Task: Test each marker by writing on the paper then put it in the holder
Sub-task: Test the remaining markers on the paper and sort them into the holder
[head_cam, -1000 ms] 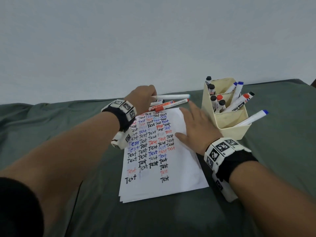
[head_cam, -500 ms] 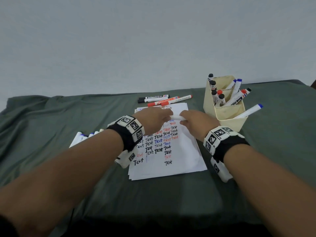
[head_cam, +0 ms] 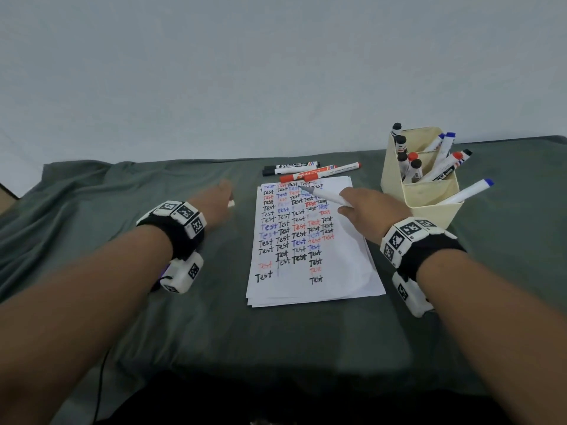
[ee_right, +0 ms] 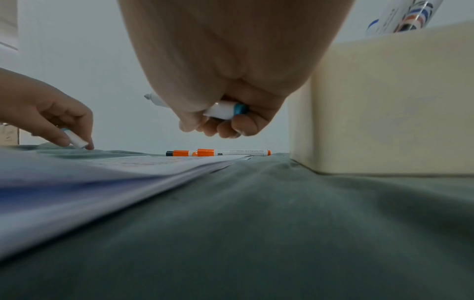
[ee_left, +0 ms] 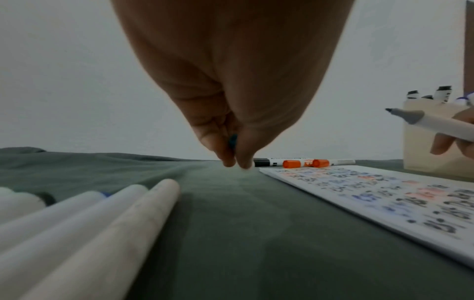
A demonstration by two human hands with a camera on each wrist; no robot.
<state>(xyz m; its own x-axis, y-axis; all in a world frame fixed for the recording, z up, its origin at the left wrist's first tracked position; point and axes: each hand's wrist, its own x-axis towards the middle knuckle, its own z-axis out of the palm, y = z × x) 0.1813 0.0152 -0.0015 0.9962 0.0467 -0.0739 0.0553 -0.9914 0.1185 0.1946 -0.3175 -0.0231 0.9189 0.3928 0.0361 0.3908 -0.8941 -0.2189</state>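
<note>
My right hand [head_cam: 365, 205] grips an uncapped white marker [head_cam: 325, 197], its grey tip pointing left over the top of the paper [head_cam: 334, 271]. The same marker [ee_right: 220, 110] shows in the right wrist view with a blue end by my fingers. My left hand [head_cam: 219, 200] pinches the marker's white cap [ee_right: 75, 140] just above the green cloth, left of the paper. In the left wrist view the cap [ee_left: 233, 140] is mostly hidden between my fingertips. The cream holder [head_cam: 429, 191] stands right of the paper with several markers in it.
Three capped markers [head_cam: 310, 171] lie beyond the paper's top edge. Several white markers [ee_left: 102, 219] lie on the cloth under my left wrist. A green cloth [head_cam: 214, 332] covers the table, and a pale wall rises behind it.
My hands pulled apart over the paper. The cap came off in my left hand, which moved left to the cloth. My right hand now holds the bare marker.
</note>
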